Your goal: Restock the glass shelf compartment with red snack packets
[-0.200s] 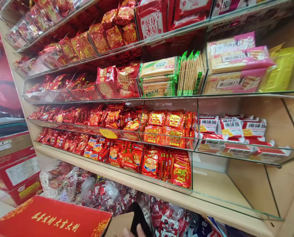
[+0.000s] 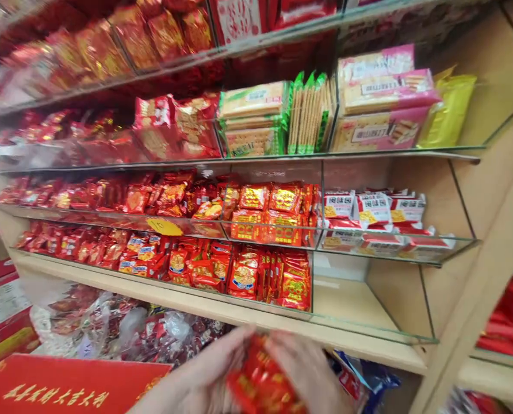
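Note:
At the bottom middle, my left hand [image 2: 209, 374] and my right hand [image 2: 303, 368] are closed around red packets [image 2: 263, 376] with gold print, one hand on each side. Motion smears the hands and the packets, so their number cannot be told. The hands are in front of the lowest shelf's edge [image 2: 131, 287]. Just above them, similar red packets [image 2: 244, 276] stand in the lowest shelf row. A red box [image 2: 67, 382] with gold characters lies at the lower left, beside my left forearm.
Glass-fronted shelves hold red snack packets [image 2: 248, 224], green-wrapped crackers [image 2: 254, 118], pink packs [image 2: 381, 129] and white-red packs [image 2: 374, 210]. Plastic bags of goods [image 2: 153, 339] lie below. A wooden upright [image 2: 467, 276] stands at the right, and stacked cartons [image 2: 6, 310] at the left.
Both hands have come up into view with red packets between them; earlier only fingertips showed at the bottom edge. The shelves have shifted left in view, and another shelf unit shows at the right.

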A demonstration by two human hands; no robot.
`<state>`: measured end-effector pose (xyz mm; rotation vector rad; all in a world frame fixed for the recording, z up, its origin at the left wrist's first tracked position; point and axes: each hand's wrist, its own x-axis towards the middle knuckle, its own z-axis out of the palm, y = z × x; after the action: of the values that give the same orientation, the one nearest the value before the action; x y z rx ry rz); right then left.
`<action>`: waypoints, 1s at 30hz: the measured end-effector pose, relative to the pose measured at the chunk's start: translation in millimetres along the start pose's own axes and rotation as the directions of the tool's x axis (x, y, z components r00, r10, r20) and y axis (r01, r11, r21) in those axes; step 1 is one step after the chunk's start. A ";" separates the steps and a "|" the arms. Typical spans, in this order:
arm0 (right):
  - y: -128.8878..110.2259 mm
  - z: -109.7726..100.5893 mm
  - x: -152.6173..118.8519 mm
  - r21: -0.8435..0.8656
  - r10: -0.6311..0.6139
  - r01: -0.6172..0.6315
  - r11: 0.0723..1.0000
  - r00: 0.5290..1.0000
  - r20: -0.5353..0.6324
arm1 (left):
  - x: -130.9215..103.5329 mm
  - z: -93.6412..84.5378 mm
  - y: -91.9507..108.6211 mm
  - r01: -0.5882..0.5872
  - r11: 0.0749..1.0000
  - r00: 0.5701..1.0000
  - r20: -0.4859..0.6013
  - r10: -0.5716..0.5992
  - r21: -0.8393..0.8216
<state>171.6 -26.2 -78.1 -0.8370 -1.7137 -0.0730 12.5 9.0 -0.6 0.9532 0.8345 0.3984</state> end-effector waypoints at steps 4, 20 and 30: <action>22.2 -37.2 5.8 0.624 0.806 -0.581 0.522 0.576 -0.137 | 63.1 27.6 6.2 -0.348 0.914 0.899 -0.202 0.388 0.208; 28.9 -37.7 -7.0 0.543 0.886 -0.756 0.365 0.462 0.048 | 107.5 34.8 -55.9 -0.426 0.855 0.902 -0.058 0.429 -0.296; 38.1 -26.7 -13.9 0.692 0.941 -0.713 0.115 0.302 0.155 | 125.9 5.0 -78.3 -0.464 0.877 0.886 -0.059 0.460 -0.128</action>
<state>216.1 -17.0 -95.4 -1.0554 -0.5526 1.1232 91.9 43.7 -121.0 1.0159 0.5858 0.8749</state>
